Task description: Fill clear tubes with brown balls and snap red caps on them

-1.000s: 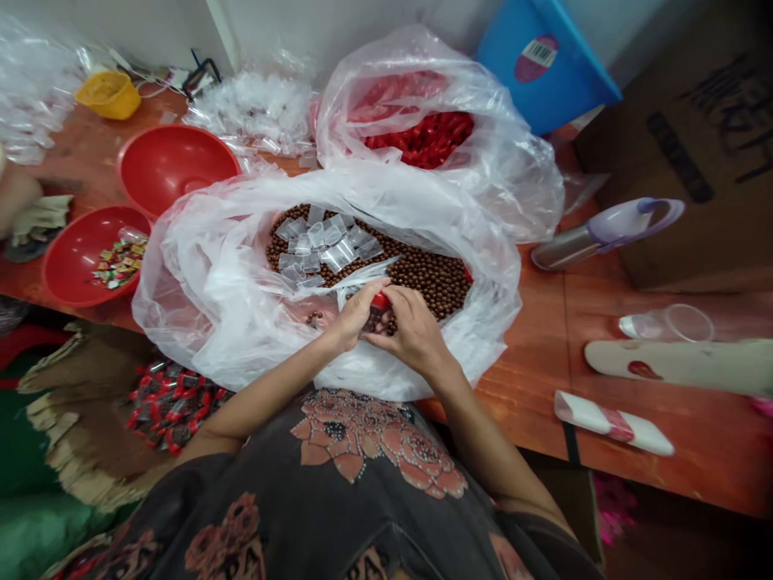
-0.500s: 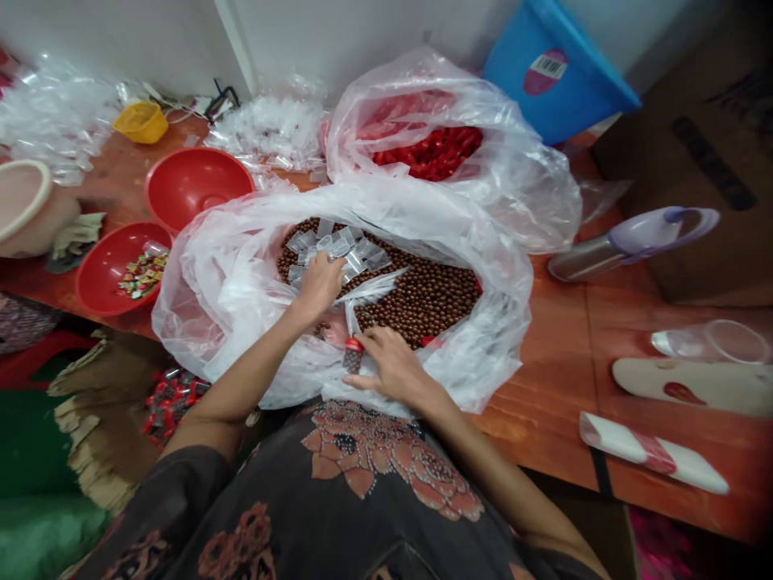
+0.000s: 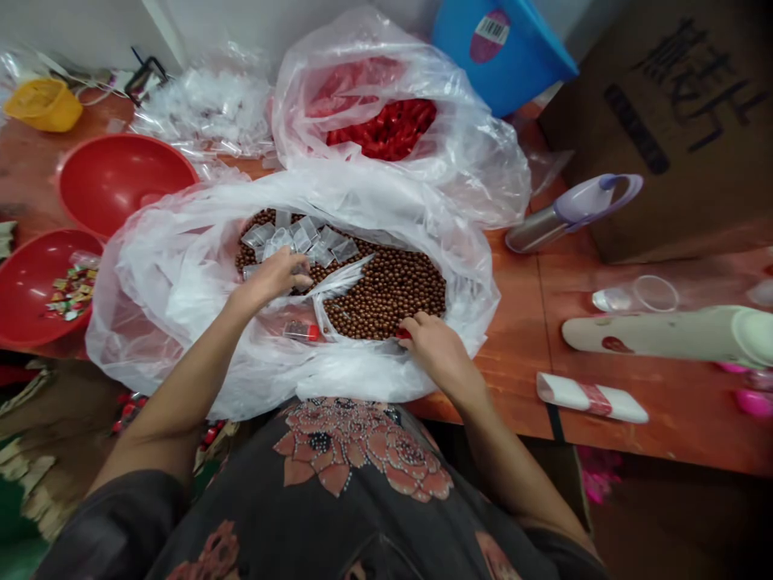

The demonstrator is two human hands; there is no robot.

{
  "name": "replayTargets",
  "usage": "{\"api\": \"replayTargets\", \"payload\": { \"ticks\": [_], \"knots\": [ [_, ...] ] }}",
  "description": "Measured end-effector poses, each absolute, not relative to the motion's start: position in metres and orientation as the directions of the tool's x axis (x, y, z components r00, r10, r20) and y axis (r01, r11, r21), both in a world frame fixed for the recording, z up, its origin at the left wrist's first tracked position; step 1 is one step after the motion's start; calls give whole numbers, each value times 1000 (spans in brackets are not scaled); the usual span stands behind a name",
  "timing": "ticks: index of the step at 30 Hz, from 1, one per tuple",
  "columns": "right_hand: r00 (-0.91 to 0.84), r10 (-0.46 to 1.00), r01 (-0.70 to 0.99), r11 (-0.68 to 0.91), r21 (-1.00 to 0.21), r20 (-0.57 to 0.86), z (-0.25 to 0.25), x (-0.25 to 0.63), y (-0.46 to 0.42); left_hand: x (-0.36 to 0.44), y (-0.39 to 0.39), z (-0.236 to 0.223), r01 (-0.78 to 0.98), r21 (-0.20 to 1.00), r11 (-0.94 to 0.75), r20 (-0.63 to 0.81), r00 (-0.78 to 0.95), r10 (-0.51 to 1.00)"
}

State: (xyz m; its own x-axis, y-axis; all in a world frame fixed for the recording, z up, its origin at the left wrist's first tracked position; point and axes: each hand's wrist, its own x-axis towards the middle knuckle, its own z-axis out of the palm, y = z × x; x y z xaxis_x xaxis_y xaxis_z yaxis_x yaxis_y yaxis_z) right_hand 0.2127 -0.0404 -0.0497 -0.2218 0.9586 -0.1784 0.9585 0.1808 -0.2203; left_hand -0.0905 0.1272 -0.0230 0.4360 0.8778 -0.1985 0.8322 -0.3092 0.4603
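Observation:
My left hand (image 3: pixel 274 278) is over the clear plastic containers (image 3: pixel 305 235) on the left side of the bag, its fingers curled; what they grip, if anything, is hidden. Brown candy balls (image 3: pixel 386 294) fill the white plastic bag (image 3: pixel 163 250) around these containers. At the bag's near right edge my right hand (image 3: pixel 438 348) pinches a red cap (image 3: pixel 403 333) between thumb and fingers. A small filled container with a red lid (image 3: pixel 300 331) lies on its side on the plastic, below my left hand.
Behind stands a bag of red caps (image 3: pixel 386 129) beside a blue bucket (image 3: pixel 507 56). To the left are two red bowls (image 3: pixel 124 173), one holding small wrapped pieces, and a yellow bowl (image 3: pixel 43 105). A steel bottle (image 3: pixel 537 229), a pale flask (image 3: pixel 652 334) and a cardboard box (image 3: pixel 658 185) are on the right.
My right hand has left the red-lidded container, which now lies on the plastic, and moved right to a red cap. My left hand stays by the clear containers. The view has shifted right.

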Motion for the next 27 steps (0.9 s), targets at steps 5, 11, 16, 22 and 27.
{"api": "replayTargets", "payload": {
  "ticks": [5,11,16,22,27],
  "knots": [
    [-159,985,899,117,-421,-65,-54,211,-40,-44,103,-34,508,861,-4,-212,366,906],
    [131,989,630,-29,-776,69,-50,208,-45,17,84,-60,633,767,-105,-151,338,929],
    [389,921,167,-56,-984,14,-44,212,-52,44,92,-71,603,796,-58,-211,365,907],
    [309,950,310,-146,-939,-45,-49,225,-54,68,94,-84,369,903,219,-356,359,863],
    [16,999,750,-46,-660,-52,-52,226,-57,79,93,-91,172,917,359,-398,367,841]
  ]
}}
